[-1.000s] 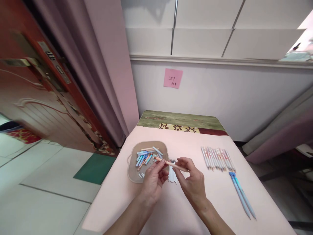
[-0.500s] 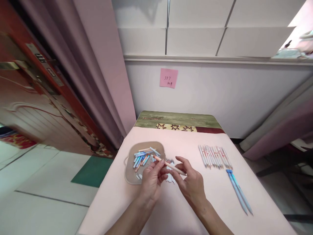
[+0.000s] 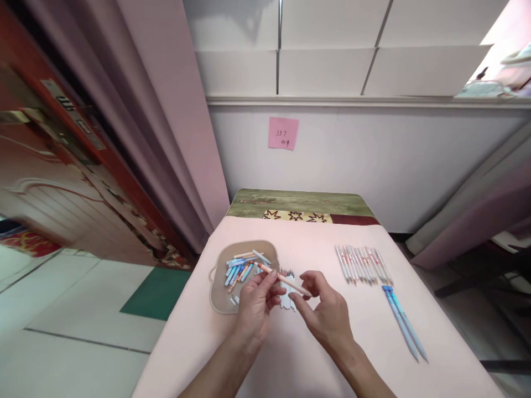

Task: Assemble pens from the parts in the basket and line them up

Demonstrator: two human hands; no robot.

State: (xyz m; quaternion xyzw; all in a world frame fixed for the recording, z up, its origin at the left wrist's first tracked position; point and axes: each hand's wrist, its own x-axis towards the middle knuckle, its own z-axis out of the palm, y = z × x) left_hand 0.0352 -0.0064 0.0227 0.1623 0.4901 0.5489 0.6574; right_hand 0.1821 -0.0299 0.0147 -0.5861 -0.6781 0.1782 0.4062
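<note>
My left hand pinches a peach-coloured pen with an orange end between thumb and fingers. The pen slants down to the right over the table. Around its lower tip, my right hand has thumb and fingers apart; whether a fingertip touches the pen I cannot tell. Beneath the pen lies a row of thin white refills with dark tips, partly covered by my hands. Left of them, a beige tray holds several blue and orange pen pieces.
A row of pale pens with red marks lies on the table's right side. Two blue pens lie closer to me. A pink note is stuck on the wall behind the pink-covered table. At left stands a red door.
My right thumb has moved slightly away from the pen and its fingers have shifted around the tip. My left hand keeps hold of the pen. The view has moved slightly.
</note>
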